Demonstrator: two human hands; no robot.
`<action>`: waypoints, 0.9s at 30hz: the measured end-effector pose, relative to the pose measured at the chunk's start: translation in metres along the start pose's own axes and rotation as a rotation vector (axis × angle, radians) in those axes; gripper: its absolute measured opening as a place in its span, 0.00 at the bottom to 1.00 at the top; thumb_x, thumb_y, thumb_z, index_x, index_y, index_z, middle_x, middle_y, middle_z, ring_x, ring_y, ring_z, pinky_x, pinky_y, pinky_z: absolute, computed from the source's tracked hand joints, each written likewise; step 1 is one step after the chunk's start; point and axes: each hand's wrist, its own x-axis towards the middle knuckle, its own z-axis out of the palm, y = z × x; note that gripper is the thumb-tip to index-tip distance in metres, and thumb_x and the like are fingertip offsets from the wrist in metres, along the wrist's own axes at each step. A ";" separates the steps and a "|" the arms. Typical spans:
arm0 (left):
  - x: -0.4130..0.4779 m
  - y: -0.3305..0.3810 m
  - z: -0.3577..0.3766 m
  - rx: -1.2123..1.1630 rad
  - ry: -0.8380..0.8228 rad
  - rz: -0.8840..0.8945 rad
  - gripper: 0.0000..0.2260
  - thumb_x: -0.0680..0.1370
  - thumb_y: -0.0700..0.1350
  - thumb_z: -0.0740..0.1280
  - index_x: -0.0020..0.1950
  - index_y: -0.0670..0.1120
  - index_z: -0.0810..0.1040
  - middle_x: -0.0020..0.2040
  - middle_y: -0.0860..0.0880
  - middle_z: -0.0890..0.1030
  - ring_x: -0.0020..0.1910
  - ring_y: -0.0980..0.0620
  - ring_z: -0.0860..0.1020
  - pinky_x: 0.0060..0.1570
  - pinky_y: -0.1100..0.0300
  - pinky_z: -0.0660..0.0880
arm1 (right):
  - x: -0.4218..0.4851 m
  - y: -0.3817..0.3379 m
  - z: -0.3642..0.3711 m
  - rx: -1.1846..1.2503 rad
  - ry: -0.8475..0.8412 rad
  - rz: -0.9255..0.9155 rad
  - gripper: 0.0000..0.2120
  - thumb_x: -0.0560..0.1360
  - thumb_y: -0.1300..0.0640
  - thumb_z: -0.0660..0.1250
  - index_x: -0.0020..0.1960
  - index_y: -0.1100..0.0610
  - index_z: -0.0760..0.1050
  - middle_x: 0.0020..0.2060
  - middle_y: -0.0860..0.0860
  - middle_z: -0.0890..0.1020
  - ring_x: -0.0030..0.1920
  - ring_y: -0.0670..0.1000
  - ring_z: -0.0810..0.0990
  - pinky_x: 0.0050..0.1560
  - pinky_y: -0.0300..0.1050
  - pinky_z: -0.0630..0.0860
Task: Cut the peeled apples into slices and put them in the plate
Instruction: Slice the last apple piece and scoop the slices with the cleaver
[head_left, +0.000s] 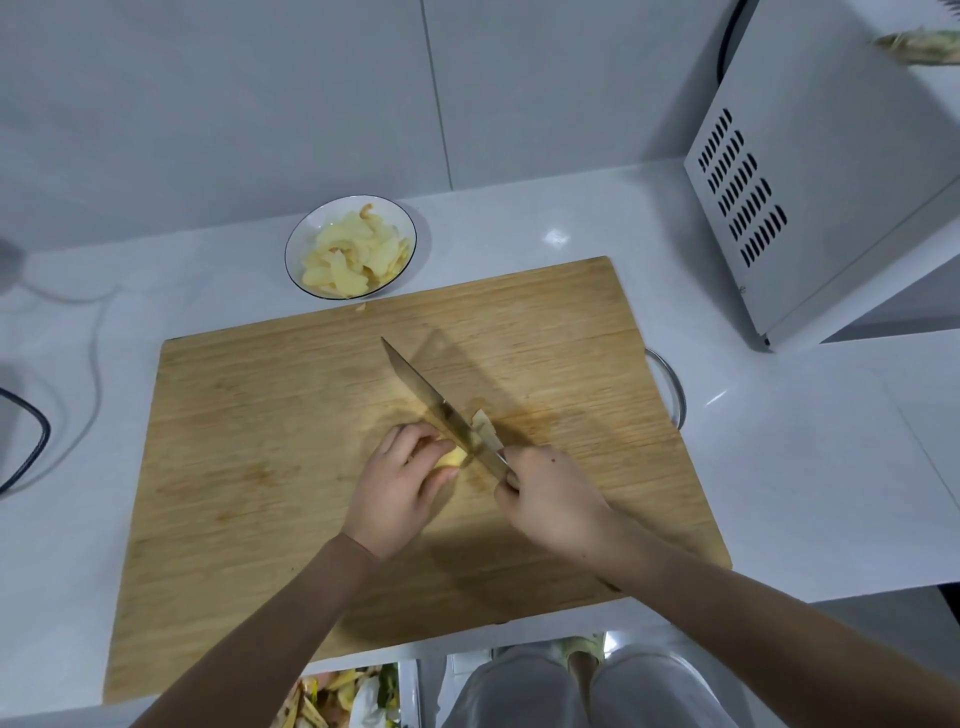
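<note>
A peeled apple piece (453, 458), pale yellow, lies near the middle of the wooden cutting board (260, 441). My left hand (400, 483) presses down on it with curled fingers. My right hand (545, 493) grips the handle of a knife (436, 402), whose blade slants up to the left and rests against the apple. Cut slices (485, 428) lean against the blade's right side. Behind the board stands a white plate (297, 240) with a dark rim, holding several apple slices (353, 254).
A white microwave (831, 171) stands at the back right on the white counter (779, 441). A cable (31, 447) loops at the left edge. Below the counter's front edge, a bin of peels (337, 696) sits by my legs. A small scrap (360, 307) lies by the plate.
</note>
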 end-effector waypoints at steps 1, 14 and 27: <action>0.001 0.002 0.000 -0.003 0.008 -0.008 0.13 0.76 0.49 0.63 0.51 0.41 0.81 0.49 0.44 0.77 0.51 0.49 0.72 0.52 0.61 0.68 | 0.000 0.001 -0.002 -0.018 0.009 0.002 0.07 0.77 0.57 0.59 0.50 0.57 0.74 0.38 0.50 0.74 0.39 0.53 0.75 0.38 0.44 0.70; 0.000 0.001 -0.001 -0.066 0.015 0.038 0.11 0.76 0.46 0.65 0.51 0.39 0.81 0.50 0.45 0.80 0.53 0.49 0.74 0.53 0.57 0.72 | -0.027 -0.007 -0.015 -0.170 0.002 -0.101 0.18 0.78 0.56 0.57 0.32 0.50 0.54 0.28 0.45 0.64 0.36 0.54 0.70 0.32 0.42 0.62; 0.001 -0.003 0.000 -0.088 0.053 0.083 0.12 0.75 0.46 0.66 0.50 0.39 0.81 0.49 0.44 0.80 0.50 0.48 0.74 0.51 0.59 0.72 | -0.017 -0.010 -0.020 -0.090 -0.056 -0.039 0.10 0.77 0.58 0.59 0.37 0.55 0.65 0.35 0.51 0.72 0.36 0.53 0.72 0.34 0.42 0.65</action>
